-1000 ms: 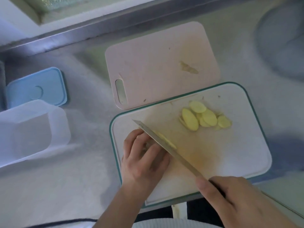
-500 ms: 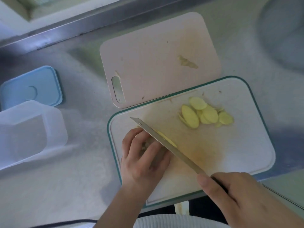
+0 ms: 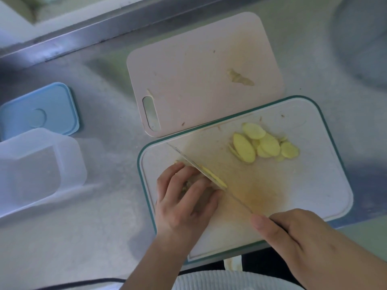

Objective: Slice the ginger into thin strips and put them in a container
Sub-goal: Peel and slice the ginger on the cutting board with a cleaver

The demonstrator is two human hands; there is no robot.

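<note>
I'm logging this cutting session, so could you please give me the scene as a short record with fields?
left hand: holds the ginger piece down on the white board
right hand: grips the knife, blade against the ginger piece
cut slices: piled on the white board's far right part
pink board: behind the white board, a ginger scrap on it
container: clear, open, to the left on the counter, no ginger visible inside
lid: blue, behind the container
</note>
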